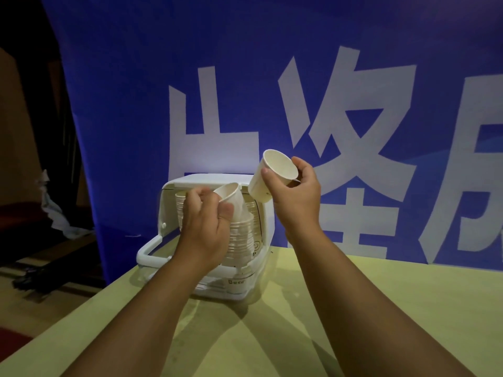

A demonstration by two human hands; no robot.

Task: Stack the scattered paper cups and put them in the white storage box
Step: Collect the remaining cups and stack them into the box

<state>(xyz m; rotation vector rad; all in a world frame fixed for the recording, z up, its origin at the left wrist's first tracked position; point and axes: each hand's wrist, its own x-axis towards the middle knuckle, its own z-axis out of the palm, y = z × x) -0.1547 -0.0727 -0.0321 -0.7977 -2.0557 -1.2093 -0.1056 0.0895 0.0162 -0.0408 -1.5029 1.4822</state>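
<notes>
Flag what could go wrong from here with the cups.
1. The left hand holds a tilted paper cup close to the stacked cups in the white storage box; it may topple them.
2. The right hand's grip on the raised paper cup is only thumb and fingertips; it could slip.

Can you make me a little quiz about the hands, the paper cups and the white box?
1. True or false: the right hand holds a raised cup.
2. Where do the stacked cups sit? A. on the floor; B. inside the white storage box; C. under the table.
3. Fill in: the left hand grips a lower cup, and the banner behind the box is ____.
Key: 1 true; 2 B; 3 blue.
</notes>
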